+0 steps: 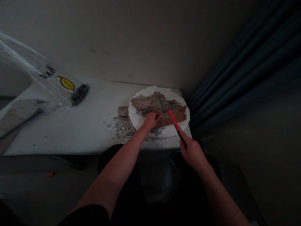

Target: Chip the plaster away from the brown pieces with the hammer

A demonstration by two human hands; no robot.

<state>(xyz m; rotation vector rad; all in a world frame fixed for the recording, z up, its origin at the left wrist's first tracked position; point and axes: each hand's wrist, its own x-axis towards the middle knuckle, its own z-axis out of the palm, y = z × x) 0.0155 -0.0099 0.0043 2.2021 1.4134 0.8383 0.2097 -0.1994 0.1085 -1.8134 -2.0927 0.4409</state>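
My right hand [194, 152] is wrapped around the black grip of a red hammer [173, 120], whose red end is over a flat brown piece [172, 118] that looks like wood or bark. At that piece's left end, my left hand [151, 120] has its fingers bent together. What they pinch, if anything, is too dark and small to make out. Beneath lies a white board with a scalloped edge [134, 117], strewn with grey-brown crumbs. A rough, mesh-textured brown piece [146, 103] rests behind my left hand.
Several dark nails [131, 133] and grey debris [119, 125] lie left of the board on the white table [94, 125]. A clear plastic bag [50, 81] with dark contents stands farther left. Blue-grey curtains [235, 62] hang at the right, and a wall rises behind.
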